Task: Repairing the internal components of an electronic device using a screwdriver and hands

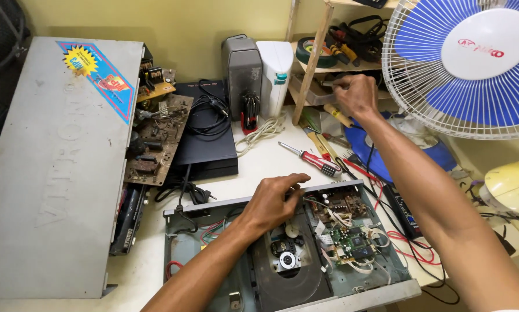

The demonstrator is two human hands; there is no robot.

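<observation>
Head view: left hand (274, 199) grip hidden over disc player (352, 286); right hand (356, 95) grip unclear at shelf (314, 92).

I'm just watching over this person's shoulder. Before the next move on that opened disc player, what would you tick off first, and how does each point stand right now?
1. Player's cover off, insides reachable: ok. The opened disc player shows its disc tray and circuit boards.
2. Left hand steadies the player: ok, it rests on the mechanism near the back edge.
3. Right hand has a tool in its grip: cannot tell. It reaches to the wooden shelf, its fingers curled around something small.
4. Screwdriver within reach: ok. A red-handled screwdriver lies on the table behind the player.
5. Power disconnected: cannot tell. Where the black cable ends is not visible.
6. Fan away from the arms: ok, though close to the right forearm.
</observation>
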